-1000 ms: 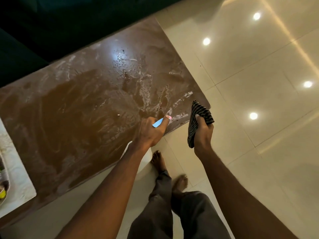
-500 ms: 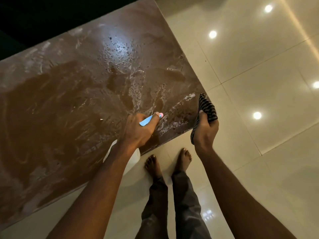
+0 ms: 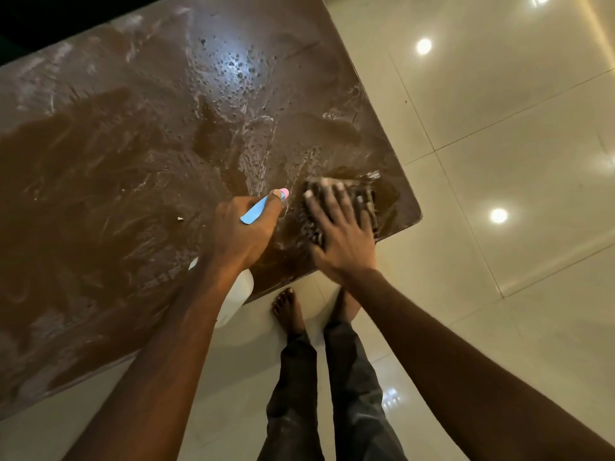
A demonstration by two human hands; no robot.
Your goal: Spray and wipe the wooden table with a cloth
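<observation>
The brown wooden table [image 3: 109, 181] fills the left and middle of the head view, its top wet with streaks and droplets. My left hand [image 3: 241, 227] grips a white spray bottle [image 3: 237, 299] with a blue trigger and pink nozzle, held over the table's near edge. My right hand [image 3: 339, 231] lies flat, fingers spread, pressing a dark striped cloth [image 3: 364, 202] onto the table near its right corner. Most of the cloth is hidden under my fingers.
A glossy cream tiled floor [image 3: 499, 161] with ceiling-light reflections lies right of and below the table. My bare feet [image 3: 289, 314] and dark trouser legs stand close to the table's near edge. Darkness lies beyond the table's far edge.
My right hand has moved from beside the table's corner onto the tabletop and flattened the cloth against it. The left hand with the spray bottle stays in about the same place.
</observation>
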